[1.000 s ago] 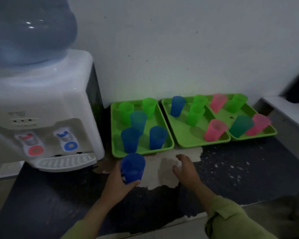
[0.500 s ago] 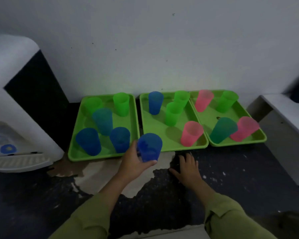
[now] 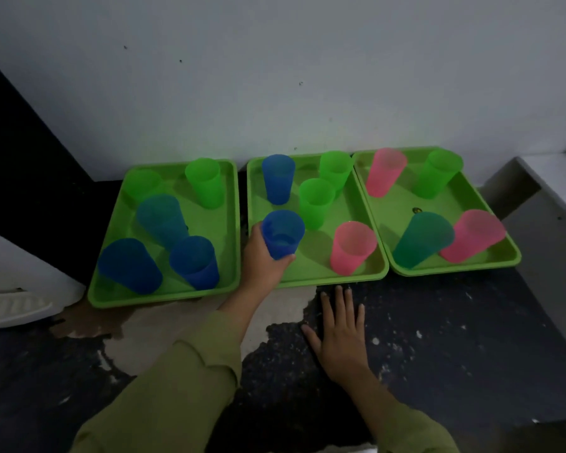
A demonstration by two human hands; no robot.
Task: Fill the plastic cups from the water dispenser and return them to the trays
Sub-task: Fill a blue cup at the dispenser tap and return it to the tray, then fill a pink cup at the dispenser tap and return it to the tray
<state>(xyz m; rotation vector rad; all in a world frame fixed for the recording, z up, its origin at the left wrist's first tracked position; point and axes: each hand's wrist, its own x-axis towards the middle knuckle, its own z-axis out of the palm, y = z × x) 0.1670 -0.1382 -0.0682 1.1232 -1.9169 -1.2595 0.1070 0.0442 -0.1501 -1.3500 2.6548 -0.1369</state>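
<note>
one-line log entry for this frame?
left hand grips blue cup at middle tray front-left | right hand flat on dark surface | phase: placing cup

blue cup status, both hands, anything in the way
Left hand grips blue cup at front left corner of middle tray. Right hand flat on dark surface, empty. Pink cup and green cup nearby, clear of it.

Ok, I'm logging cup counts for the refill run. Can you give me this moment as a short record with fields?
left hand: grips blue cup at front left of middle tray
right hand: flat on dark surface
left tray: five cups
middle tray: four more cups
right tray: four cups
</note>
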